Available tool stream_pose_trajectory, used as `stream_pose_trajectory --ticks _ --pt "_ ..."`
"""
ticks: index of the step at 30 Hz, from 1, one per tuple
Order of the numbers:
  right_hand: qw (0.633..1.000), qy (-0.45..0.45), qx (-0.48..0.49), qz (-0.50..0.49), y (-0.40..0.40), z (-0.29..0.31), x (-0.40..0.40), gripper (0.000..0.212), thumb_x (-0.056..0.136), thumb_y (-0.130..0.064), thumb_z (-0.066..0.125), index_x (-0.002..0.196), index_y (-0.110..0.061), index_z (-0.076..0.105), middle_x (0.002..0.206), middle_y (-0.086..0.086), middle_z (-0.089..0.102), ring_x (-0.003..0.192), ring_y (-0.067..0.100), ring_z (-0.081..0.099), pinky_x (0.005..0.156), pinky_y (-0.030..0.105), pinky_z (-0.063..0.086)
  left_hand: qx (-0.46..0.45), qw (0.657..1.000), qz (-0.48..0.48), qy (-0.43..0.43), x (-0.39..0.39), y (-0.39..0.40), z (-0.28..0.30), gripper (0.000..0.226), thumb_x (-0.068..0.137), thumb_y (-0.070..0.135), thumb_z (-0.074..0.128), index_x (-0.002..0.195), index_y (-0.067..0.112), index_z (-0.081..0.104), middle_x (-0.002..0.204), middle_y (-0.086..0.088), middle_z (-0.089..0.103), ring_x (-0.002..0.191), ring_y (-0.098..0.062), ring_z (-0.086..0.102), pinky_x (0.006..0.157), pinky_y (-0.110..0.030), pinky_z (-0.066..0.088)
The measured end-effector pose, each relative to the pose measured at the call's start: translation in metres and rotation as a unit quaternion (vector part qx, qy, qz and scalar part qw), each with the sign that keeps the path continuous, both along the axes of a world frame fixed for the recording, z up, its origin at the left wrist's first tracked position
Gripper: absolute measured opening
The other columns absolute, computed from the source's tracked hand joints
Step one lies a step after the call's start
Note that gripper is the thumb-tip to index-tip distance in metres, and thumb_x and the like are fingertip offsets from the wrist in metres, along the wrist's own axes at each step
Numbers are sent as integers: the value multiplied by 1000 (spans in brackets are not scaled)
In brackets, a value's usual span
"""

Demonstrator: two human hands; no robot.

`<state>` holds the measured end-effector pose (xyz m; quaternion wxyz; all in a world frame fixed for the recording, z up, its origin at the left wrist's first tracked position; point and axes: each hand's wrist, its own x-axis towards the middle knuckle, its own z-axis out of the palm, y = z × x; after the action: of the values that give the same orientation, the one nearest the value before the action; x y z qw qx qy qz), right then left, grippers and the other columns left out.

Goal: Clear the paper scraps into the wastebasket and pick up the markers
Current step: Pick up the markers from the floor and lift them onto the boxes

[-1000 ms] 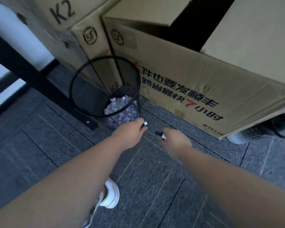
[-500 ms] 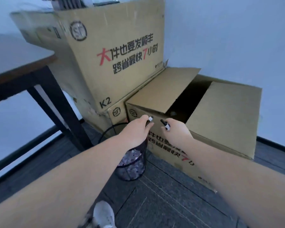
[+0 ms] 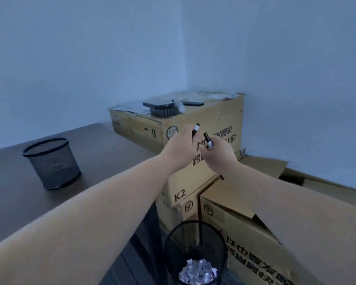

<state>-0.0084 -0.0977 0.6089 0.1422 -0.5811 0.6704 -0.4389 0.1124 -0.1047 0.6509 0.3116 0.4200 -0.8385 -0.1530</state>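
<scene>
Two markers are up off the floor — left hand (image 3: 178,146) grips one (image 3: 195,130), right hand (image 3: 221,156) the other (image 3: 208,141); scraps (image 3: 197,271) sit in the wastebasket (image 3: 173,239) — task looks nearly done

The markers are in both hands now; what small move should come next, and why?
Probably carry them left and drop them into the mesh cup on the table. The left hand and right hand each grip a marker, and the scraps already lie in the wastebasket.
</scene>
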Motion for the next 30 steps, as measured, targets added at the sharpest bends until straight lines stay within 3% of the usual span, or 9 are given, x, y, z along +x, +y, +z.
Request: stream_pose_trajectory --ticks 2,4,8,11,14,18,22,26,30 --pt "999 -23 -22 18 -14 30 23 24 93 -18 48 71 -14 39 63 1 40 53 16 36 46 26 29 -27 999 31 19 27 -11 32 19 100 27 35 89 12 38 70 0 44 62 -17 45 58 -31 29" --pt "998 -37 -35 37 -27 56 49 15 93 -19 48 81 -10 46 66 2 41 55 17 38 49 26 32 -49 996 72 20 56 -19 59 19 100 28 33 91 11 36 70 1 41 66 -18 42 62 -32 28" --pt "993 -56 -61 90 -46 96 112 14 94 -20 49 80 -16 46 68 -1 42 60 18 40 57 27 34 -68 989 131 28 118 -27 93 23 101 27 32 86 9 32 64 1 34 58 -17 34 51 -31 25" --pt "984 -77 -87 137 -57 119 168 14 90 -16 48 78 -12 42 67 1 38 61 17 34 56 28 29 -73 981 173 46 168 -34 108 24 100 27 33 84 9 32 65 1 33 56 -13 31 50 -28 24" --pt "973 -88 -108 185 -63 132 223 28 90 -17 48 68 -15 31 65 -1 34 57 14 30 53 27 26 -64 972 212 76 215 -41 111 24 100 26 34 85 8 34 65 0 36 54 -14 32 50 -29 24" --pt "946 -193 -88 244 -72 131 284 33 92 -29 51 68 -17 31 67 1 37 59 19 34 60 31 33 -50 951 267 144 257 -45 98 22 100 25 34 88 7 34 65 -1 37 54 -14 34 49 -29 23" --pt "931 -264 -88 235 -83 125 321 34 91 -36 53 69 -17 35 68 3 43 62 23 43 63 34 38 -30 935 282 214 277 -53 86 19 100 24 33 90 8 35 70 -3 41 58 -16 39 57 -31 34" --pt "930 -267 -109 227 -95 125 336 33 91 -37 53 69 -18 39 66 -2 45 63 19 46 66 34 42 -28 925 277 257 286 -67 80 18 99 24 33 91 8 36 70 -2 43 59 -16 41 64 -33 40" --pt "938 -247 -95 224 -106 122 341 32 92 -39 51 71 -17 40 67 -2 46 61 15 46 62 30 40 -11 913 274 301 289 -76 74 17 99 23 34 90 8 35 69 -1 42 58 -15 40 57 -31 35"
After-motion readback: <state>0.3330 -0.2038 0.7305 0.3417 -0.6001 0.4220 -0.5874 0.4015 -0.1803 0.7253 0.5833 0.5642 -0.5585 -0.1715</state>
